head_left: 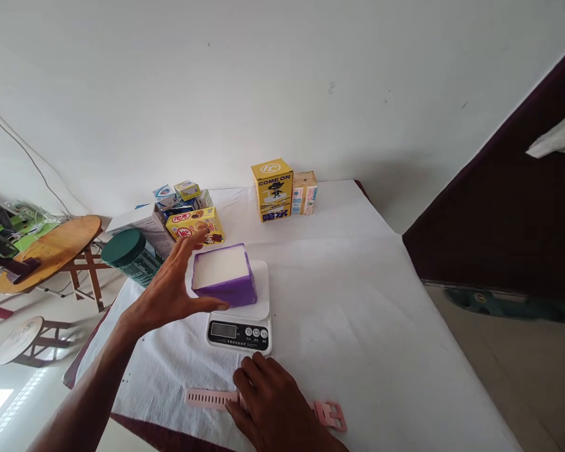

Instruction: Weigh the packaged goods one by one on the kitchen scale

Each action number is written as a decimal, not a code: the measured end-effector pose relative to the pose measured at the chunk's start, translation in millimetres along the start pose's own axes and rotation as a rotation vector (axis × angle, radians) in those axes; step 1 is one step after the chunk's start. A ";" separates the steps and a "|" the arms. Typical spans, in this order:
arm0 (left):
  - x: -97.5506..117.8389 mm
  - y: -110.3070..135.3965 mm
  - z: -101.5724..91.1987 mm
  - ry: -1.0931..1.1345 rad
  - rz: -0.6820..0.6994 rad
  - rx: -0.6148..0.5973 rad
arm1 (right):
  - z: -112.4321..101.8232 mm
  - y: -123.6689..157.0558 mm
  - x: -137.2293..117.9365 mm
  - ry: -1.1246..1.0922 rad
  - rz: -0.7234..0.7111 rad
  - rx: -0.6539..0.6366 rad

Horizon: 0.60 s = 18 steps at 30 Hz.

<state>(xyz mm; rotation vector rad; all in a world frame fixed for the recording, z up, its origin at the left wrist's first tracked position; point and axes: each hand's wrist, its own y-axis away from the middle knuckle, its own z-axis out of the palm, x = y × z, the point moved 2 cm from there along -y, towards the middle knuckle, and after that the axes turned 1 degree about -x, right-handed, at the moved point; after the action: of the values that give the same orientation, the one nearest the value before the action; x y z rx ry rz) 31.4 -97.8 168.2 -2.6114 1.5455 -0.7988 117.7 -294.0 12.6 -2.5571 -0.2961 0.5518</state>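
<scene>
A purple box with a white top [222, 276] rests on a white digital kitchen scale [262, 292], whose display looks blank. My left hand [179, 282] is open beside the box, thumb and fingers spread around its left side. The thumb tip is at the box's lower front edge; whether it touches I cannot tell. In front of the scale, a pink watch strap [211, 398] lies across the white cloth, its buckle end to the right. My right hand [277, 405] is closed over the strap's middle, which it hides.
At the back left stand several small cartons [195, 223] and a dark green canister [132, 254]. A yellow box [274, 191] and a smaller box [305, 193] are by the wall. White cloth [348, 301] covers the table. A stool [23, 339] and wooden table [61, 248] are left.
</scene>
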 end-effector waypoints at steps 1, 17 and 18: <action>-3.5 3.3 -0.8 0.013 -0.030 0.002 | 0.0 -0.4 0.2 0.006 -0.008 0.001; -22.3 -81.4 22.5 -0.137 -0.331 0.496 | 34.0 -2.6 9.7 0.141 -0.046 0.359; -25.5 -95.8 28.2 -0.164 -0.338 0.499 | 37.6 -2.4 10.5 0.172 -0.046 0.395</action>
<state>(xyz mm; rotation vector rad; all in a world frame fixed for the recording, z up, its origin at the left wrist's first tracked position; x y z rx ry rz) 112.0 -34.6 157.2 -2.4944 0.7465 -0.8267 110.5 -272.6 -19.2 -2.1904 -0.1646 0.3314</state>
